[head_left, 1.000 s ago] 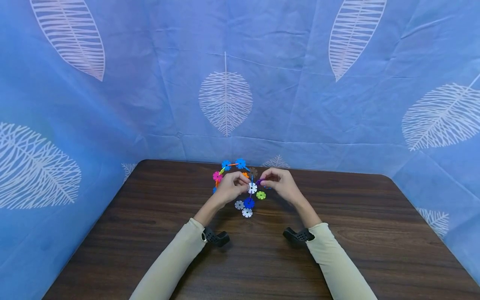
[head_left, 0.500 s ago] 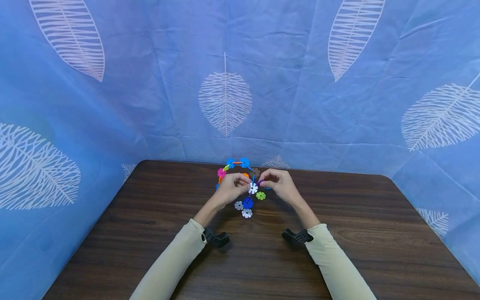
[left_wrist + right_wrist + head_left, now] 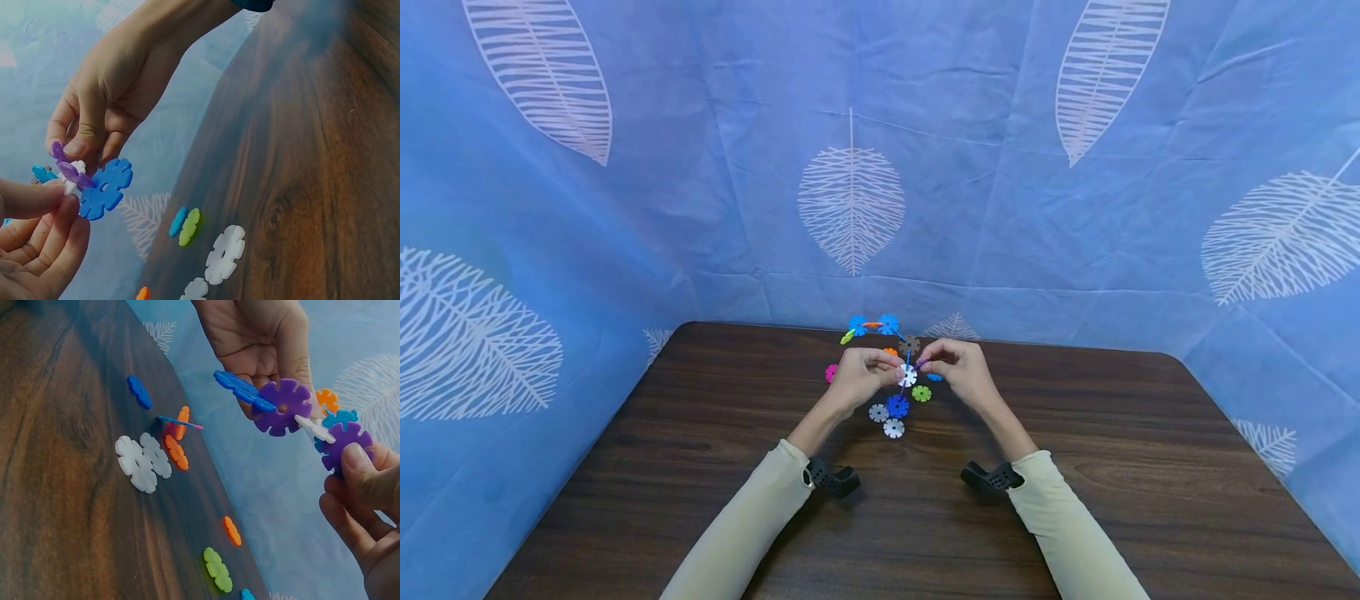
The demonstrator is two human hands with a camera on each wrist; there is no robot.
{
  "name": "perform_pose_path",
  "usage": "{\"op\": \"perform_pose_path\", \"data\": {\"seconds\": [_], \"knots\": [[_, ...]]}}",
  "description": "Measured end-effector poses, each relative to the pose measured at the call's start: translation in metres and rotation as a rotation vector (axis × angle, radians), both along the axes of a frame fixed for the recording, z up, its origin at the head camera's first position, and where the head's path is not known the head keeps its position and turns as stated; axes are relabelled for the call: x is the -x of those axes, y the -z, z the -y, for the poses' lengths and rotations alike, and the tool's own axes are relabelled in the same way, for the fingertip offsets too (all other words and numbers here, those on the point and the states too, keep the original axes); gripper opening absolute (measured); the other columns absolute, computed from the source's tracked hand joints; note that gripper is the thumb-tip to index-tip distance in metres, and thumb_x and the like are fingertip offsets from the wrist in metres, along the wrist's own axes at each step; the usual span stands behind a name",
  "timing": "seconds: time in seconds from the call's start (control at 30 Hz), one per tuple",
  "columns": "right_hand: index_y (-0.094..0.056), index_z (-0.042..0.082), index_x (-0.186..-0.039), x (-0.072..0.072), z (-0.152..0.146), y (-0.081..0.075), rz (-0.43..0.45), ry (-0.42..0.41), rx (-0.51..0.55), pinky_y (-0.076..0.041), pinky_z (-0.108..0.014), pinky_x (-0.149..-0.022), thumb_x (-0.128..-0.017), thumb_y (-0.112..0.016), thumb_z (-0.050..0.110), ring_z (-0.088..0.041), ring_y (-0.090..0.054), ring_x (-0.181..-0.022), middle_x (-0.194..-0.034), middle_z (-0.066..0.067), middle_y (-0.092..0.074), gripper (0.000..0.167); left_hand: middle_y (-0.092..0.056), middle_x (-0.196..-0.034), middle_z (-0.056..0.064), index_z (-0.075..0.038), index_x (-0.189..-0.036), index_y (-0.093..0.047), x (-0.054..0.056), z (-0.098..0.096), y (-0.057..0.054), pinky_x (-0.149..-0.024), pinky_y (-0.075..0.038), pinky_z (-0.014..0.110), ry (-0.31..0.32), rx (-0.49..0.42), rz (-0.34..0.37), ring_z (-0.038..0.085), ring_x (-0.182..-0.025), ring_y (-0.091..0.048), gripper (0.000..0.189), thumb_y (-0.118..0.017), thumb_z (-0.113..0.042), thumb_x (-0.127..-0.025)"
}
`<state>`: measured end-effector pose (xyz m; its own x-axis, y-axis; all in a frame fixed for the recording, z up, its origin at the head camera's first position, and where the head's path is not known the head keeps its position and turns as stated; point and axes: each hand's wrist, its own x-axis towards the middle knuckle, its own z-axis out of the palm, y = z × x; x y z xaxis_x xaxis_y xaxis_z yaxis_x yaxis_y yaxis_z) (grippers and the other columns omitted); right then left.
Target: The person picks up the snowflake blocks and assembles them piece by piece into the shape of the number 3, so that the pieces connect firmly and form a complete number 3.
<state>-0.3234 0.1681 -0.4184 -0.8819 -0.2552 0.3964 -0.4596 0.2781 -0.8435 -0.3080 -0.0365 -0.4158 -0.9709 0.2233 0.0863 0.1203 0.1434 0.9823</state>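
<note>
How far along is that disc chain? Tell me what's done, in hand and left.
Done: the chain already seems to link a blue disc and a brown disc.
In hand: the left hand grips it by the white disc, while the right hand pinches a purple disc at that disc's edge; whether that's fully slotted, I can't tell.
Apparently left: a green disc and a gray disc, lying on the table.

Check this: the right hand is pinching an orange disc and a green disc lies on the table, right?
No, the color is wrong: the right hand pinches a purple disc, as the right wrist view shows. A green disc does lie on the table.
</note>
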Motion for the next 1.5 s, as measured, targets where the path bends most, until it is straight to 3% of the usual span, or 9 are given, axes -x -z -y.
{"op": "perform_pose_path", "data": {"seconds": [0.33,0.57,0.83,1.07,1.3,1.5], "knots": [[-0.074,-0.005,-0.090,-0.004,0.004,-0.003,-0.008,0.016,0.000,-0.061,-0.023,-0.074,-0.089,-0.071,-0.009,-0.004,-0.068,-0.077,-0.093,-0.025,-0.074,0.005,-0.076,-0.095,0.020,0.005,-0.105,-0.076,0.001,-0.001,0.004,-0.085,-0.062,0.047,0.000,-0.010,-0.022,0.009,-0.073,-0.070,0.015,-0.073,-0.003,-0.092],[-0.074,-0.008,-0.093,-0.006,0.003,-0.007,-0.001,0.029,-0.035,-0.061,-0.026,-0.073,-0.090,-0.070,-0.009,-0.027,-0.072,-0.083,-0.096,-0.026,-0.074,0.005,-0.076,-0.092,0.017,0.005,-0.106,-0.076,0.002,0.000,0.002,-0.087,-0.061,0.051,-0.002,-0.019,-0.014,0.011,-0.074,-0.071,0.016,-0.073,-0.002,-0.092],[-0.075,-0.004,-0.095,-0.005,0.000,-0.009,0.018,-0.014,-0.049,-0.057,-0.019,-0.073,-0.089,-0.074,-0.002,-0.005,-0.066,-0.082,-0.098,-0.024,-0.074,0.007,-0.077,-0.095,0.018,0.004,-0.108,-0.076,0.002,0.002,-0.001,-0.082,-0.063,0.040,0.003,-0.012,-0.008,0.015,-0.079,-0.074,0.019,-0.075,-0.003,-0.090],[-0.074,-0.004,-0.096,-0.004,-0.002,-0.008,0.028,-0.043,-0.047,-0.062,-0.037,-0.077,-0.090,-0.073,-0.002,-0.006,-0.067,-0.082,-0.098,-0.024,-0.073,0.006,-0.078,-0.094,0.017,0.003,-0.108,-0.076,0.003,0.004,-0.001,-0.082,-0.063,0.042,0.015,-0.017,0.008,0.018,-0.080,-0.076,0.020,-0.077,-0.004,-0.089],[-0.073,-0.003,-0.094,-0.004,-0.001,-0.009,0.019,-0.036,-0.063,-0.059,-0.029,-0.074,-0.090,-0.073,-0.003,-0.006,-0.065,-0.082,-0.097,-0.022,-0.073,0.004,-0.077,-0.098,0.016,0.002,-0.108,-0.076,0.002,0.006,-0.003,-0.086,-0.063,0.042,0.026,0.007,0.031,0.027,-0.088,-0.077,0.021,-0.078,-0.007,-0.090],[-0.074,-0.002,-0.093,-0.005,-0.001,-0.010,0.033,-0.025,-0.063,-0.059,-0.033,-0.074,-0.089,-0.073,-0.003,-0.007,-0.065,-0.081,-0.097,-0.021,-0.073,0.004,-0.078,-0.098,0.017,0.003,-0.107,-0.076,0.002,0.013,-0.007,-0.089,-0.060,0.052,0.050,0.041,0.003,0.037,-0.091,-0.075,0.023,-0.079,-0.012,-0.090]]}}
